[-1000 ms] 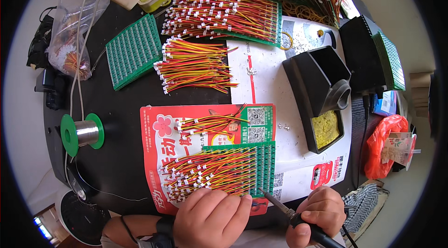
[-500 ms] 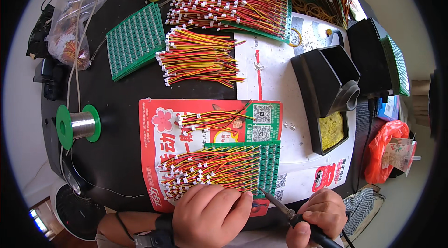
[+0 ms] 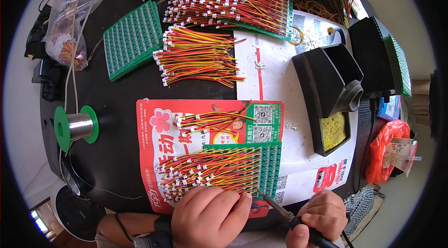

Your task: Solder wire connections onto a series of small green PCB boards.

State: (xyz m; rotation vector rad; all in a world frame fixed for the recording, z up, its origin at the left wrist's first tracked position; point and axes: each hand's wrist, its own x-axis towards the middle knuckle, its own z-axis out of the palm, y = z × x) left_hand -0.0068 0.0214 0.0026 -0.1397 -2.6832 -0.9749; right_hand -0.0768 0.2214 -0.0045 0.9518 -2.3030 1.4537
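Note:
My right hand (image 3: 324,215) is closed around the dark handle of a soldering iron (image 3: 280,209). The iron's tip points up and left, meeting the lower part of a green circuit board (image 3: 269,168) beside the wire ends. My left hand (image 3: 210,213) lies closed at the board's lower edge, thumb and forefinger pinching the end of a wire (image 3: 254,193) close to the tip; the fingers hide most of it. Rows of red and yellow wires with white connectors (image 3: 210,166) run leftward from the board. A few loose wires (image 3: 214,120) lie above it on a red printed sheet (image 3: 151,155).
A green solder spool (image 3: 77,127) stands at left. Loose wires (image 3: 200,57), stacked boards (image 3: 133,40) and a wired board stack (image 3: 233,3) lie farther back. At right are a black iron stand (image 3: 329,78) with yellow sponge (image 3: 332,131) and an orange bag (image 3: 385,152).
The view has shifted slightly. Both hands and the soldering iron stay almost in place, the tip still at the lower part of the board.

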